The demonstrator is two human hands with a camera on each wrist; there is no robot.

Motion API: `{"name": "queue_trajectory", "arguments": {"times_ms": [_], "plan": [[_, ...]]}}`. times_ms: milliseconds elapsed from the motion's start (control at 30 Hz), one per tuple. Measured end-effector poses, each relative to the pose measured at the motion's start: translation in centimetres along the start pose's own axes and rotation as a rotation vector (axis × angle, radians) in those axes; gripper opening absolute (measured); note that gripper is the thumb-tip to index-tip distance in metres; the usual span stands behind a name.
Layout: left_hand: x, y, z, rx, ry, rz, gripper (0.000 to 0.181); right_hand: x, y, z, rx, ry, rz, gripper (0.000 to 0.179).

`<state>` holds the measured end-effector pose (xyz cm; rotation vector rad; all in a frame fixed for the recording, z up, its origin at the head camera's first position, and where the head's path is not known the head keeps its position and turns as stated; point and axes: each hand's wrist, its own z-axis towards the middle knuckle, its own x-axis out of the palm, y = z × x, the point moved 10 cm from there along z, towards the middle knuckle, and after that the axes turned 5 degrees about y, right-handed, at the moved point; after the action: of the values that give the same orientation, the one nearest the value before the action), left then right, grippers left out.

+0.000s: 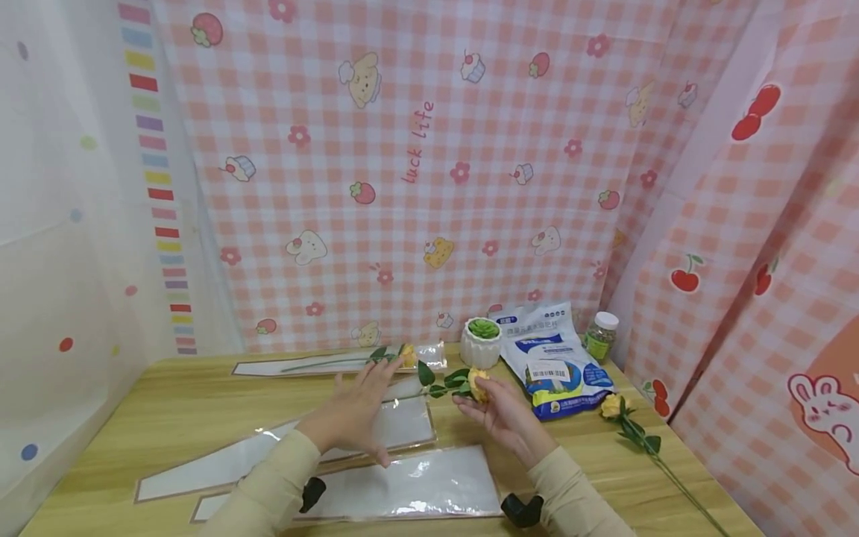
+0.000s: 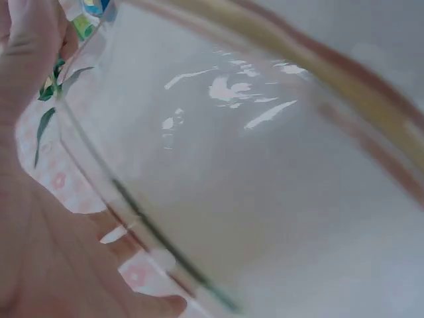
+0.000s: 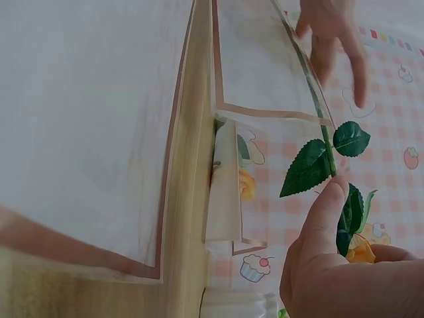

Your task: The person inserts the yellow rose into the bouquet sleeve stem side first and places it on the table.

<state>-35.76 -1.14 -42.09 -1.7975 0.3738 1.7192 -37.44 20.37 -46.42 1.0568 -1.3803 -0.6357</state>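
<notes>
My right hand (image 1: 506,418) pinches a yellow artificial rose (image 1: 477,383) by the stem just below its bloom, among green leaves (image 3: 309,169). The stem runs left along the far edge of a clear, brown-edged flower sleeve (image 1: 408,425), and part of it shows through the film in the left wrist view. Over that sleeve my left hand (image 1: 356,412) is spread, fingers extended beside the stem; whether it touches the film is hard to tell. Another sleeve (image 1: 429,485) lies nearer me. At the back, a second yellow rose (image 1: 408,354) lies on a further sleeve (image 1: 262,368).
A white pot with a green succulent (image 1: 482,347) stands at the back, beside a blue-and-white printed bag (image 1: 557,362) and a white-capped jar (image 1: 601,335). Along the wooden table's (image 1: 101,425) right side lies another yellow rose (image 1: 614,406). Checked cloth hangs behind.
</notes>
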Motion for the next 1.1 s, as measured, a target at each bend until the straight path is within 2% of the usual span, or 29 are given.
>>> {"name": "queue_trajectory", "arguments": {"times_ms": [100, 233, 367, 533, 633, 767, 967, 1100], "plan": [[0.3, 0.8, -0.6, -0.011, -0.003, 0.066, 0.152, -0.3, -0.1, 0.1, 0.019, -0.007, 0.026, 0.014], [0.5, 1.4, -1.1, 0.026, -0.043, 0.148, 0.144, -0.7, -0.2, 0.1, 0.039, -0.026, 0.068, 0.02], [0.7, 1.3, -1.3, 0.042, -0.032, 0.148, 0.14, -1.1, -0.4, 0.1, 0.06, -0.038, 0.119, 0.025], [1.5, 1.6, -0.5, 0.028, 0.033, 0.129, 0.142, -0.9, -0.7, 0.0, 0.104, -0.032, 0.219, 0.021], [1.8, 1.7, -0.1, 0.029, 0.046, 0.11, 0.146, -0.7, -0.8, -0.2, 0.136, -0.026, 0.275, 0.02], [1.7, 1.7, 0.0, 0.031, 0.023, 0.129, 0.148, -0.3, -0.7, -0.5, 0.17, -0.014, 0.317, 0.021], [1.4, 1.7, 0.1, 0.058, -0.04, 0.179, 0.114, -0.3, -0.4, -0.6, 0.183, -0.022, 0.346, 0.019], [1.0, 1.8, 0.3, 0.076, -0.041, 0.18, 0.129, -0.3, -0.3, -0.8, 0.183, -0.037, 0.34, 0.02]]}}
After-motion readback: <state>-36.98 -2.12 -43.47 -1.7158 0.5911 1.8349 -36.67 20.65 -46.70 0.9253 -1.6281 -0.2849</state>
